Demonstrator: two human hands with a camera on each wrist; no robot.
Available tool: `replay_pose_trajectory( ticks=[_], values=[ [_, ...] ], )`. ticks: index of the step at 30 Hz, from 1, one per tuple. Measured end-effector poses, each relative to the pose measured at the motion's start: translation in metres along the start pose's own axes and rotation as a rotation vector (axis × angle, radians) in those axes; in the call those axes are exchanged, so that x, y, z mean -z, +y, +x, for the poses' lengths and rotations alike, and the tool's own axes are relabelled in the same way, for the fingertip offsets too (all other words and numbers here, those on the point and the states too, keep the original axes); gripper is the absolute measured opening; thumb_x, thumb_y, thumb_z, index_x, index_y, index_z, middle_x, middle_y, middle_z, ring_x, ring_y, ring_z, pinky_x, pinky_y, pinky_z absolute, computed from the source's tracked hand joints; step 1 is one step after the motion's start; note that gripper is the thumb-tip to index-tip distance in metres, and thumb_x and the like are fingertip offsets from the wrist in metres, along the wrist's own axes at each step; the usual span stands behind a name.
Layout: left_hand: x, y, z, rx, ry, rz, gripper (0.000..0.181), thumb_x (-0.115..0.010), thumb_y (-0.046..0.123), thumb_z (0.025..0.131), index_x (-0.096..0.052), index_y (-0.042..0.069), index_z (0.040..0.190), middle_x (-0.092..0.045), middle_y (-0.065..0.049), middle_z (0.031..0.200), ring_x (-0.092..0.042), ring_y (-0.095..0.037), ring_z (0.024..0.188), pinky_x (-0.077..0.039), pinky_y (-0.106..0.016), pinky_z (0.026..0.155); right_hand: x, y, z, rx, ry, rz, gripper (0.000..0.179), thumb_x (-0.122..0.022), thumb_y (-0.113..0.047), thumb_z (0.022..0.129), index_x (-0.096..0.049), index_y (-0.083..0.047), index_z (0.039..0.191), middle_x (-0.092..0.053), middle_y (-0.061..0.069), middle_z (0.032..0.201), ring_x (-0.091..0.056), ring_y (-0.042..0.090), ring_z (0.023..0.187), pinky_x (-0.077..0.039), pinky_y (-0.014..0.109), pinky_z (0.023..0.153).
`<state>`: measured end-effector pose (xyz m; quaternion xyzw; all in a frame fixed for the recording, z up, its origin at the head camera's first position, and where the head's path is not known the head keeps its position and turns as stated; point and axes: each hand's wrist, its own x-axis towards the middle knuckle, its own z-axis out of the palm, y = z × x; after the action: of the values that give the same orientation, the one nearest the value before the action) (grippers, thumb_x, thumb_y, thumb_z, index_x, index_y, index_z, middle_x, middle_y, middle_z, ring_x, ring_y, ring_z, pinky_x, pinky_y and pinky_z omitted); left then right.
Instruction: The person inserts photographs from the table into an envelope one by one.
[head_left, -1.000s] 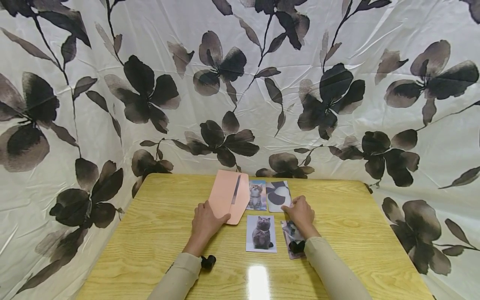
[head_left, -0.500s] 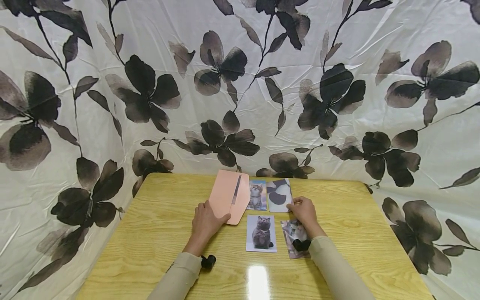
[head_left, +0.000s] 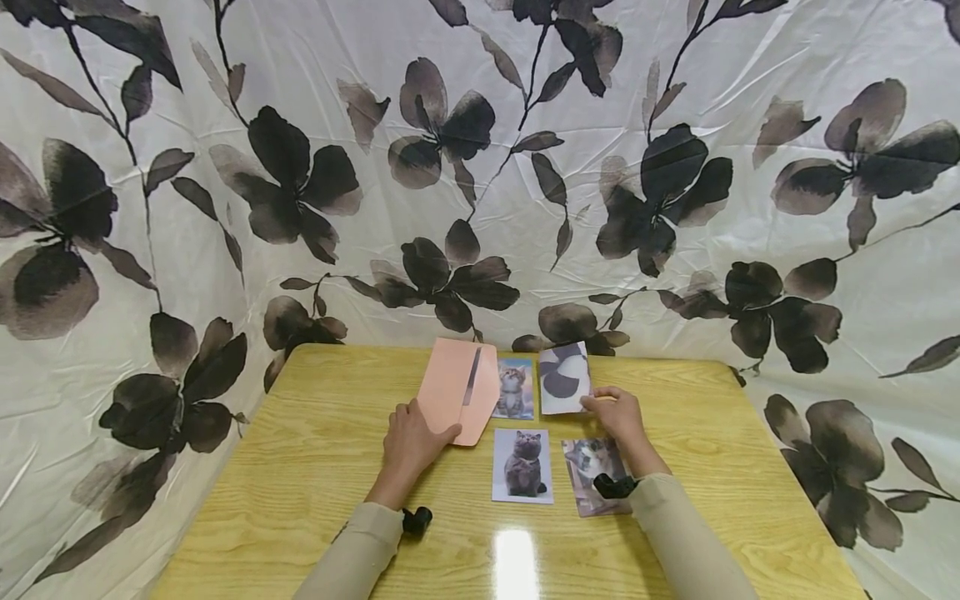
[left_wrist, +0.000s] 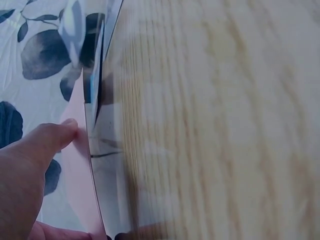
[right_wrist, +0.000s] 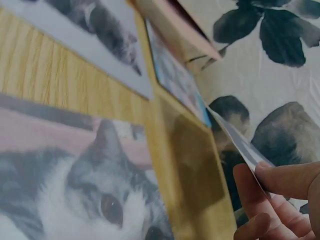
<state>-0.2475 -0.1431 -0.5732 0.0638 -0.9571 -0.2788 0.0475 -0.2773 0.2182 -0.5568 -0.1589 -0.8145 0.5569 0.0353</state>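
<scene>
My left hand (head_left: pixel 417 442) holds a pink envelope (head_left: pixel 450 383) at its near end, thumb (left_wrist: pixel 67 131) on the upper face and other fingers at its edge. A dark slit shows along the envelope. Between thumb and fingers, my right hand (head_left: pixel 619 419) pinches the lower right corner of a grey-and-white photo card (head_left: pixel 564 379). In the right wrist view that card (right_wrist: pixel 245 142) is tilted up off the table, seen nearly edge-on, with a shadow beneath. Left of it lies a kitten photo card (head_left: pixel 514 388), partly overlapped by the envelope.
A grey cat photo (head_left: pixel 522 467) lies nearer on the wooden table (head_left: pixel 315 500). To its right is another cat photo (head_left: pixel 589 492), partly hidden under my right wrist and its black camera (head_left: pixel 613 486). A floral cloth (head_left: pixel 555 250) hangs behind the table.
My right hand has moved right and slightly away, lifting the grey-and-white photo card up from the table. More of the lower right cat photo shows. My left hand and the envelope stay in place.
</scene>
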Motion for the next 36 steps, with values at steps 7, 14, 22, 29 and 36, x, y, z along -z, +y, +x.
replay_pose_trajectory(
  ticks=[7,14,22,29,36],
  values=[
    [-0.002,0.002,0.001,0.003,0.001,0.026,0.103,-0.085,0.062,0.084,-0.049,-0.012,0.146,-0.055,-0.032,0.129,-0.056,-0.044,0.114,-0.056,-0.059,0.086,-0.008,-0.009,-0.011,-0.019,-0.006,0.05,0.025,-0.086,-0.019,0.091,-0.072,-0.001,0.101,-0.071,0.0,0.078,-0.054,0.012,0.068,-0.043,0.027,0.061],
    [-0.002,0.003,0.0,0.018,0.0,0.018,0.102,-0.085,0.06,0.084,-0.049,-0.013,0.144,-0.054,-0.031,0.129,-0.055,-0.044,0.114,-0.055,-0.059,0.088,-0.03,-0.014,-0.022,-0.036,-0.06,0.093,0.026,-0.086,-0.022,0.091,-0.072,-0.003,0.1,-0.074,0.0,0.078,-0.062,0.02,0.077,-0.044,0.028,0.063],
    [-0.001,0.006,-0.001,0.023,0.013,0.015,0.101,-0.086,0.06,0.083,-0.05,-0.013,0.142,-0.055,-0.031,0.127,-0.055,-0.043,0.114,-0.055,-0.057,0.089,-0.062,-0.019,-0.029,-0.029,-0.106,0.122,0.021,-0.086,-0.023,0.092,-0.072,-0.007,0.097,-0.073,-0.002,0.075,-0.054,0.012,0.067,-0.04,0.027,0.059],
    [-0.003,0.006,-0.001,0.01,0.008,0.038,0.103,-0.084,0.062,0.083,-0.049,-0.014,0.143,-0.055,-0.032,0.128,-0.056,-0.045,0.118,-0.056,-0.058,0.087,-0.085,-0.022,-0.036,-0.008,-0.143,0.17,0.019,-0.086,-0.018,0.09,-0.071,-0.005,0.094,-0.073,0.002,0.074,-0.059,0.014,0.064,-0.044,0.028,0.058],
    [-0.004,0.005,-0.002,0.009,0.003,0.046,0.102,-0.084,0.062,0.083,-0.05,-0.014,0.141,-0.055,-0.031,0.125,-0.056,-0.044,0.116,-0.057,-0.056,0.086,-0.102,-0.021,-0.035,-0.016,-0.139,0.191,0.02,-0.087,-0.016,0.089,-0.07,-0.005,0.091,-0.069,0.001,0.074,-0.061,0.015,0.068,-0.048,0.03,0.063]
  ],
)
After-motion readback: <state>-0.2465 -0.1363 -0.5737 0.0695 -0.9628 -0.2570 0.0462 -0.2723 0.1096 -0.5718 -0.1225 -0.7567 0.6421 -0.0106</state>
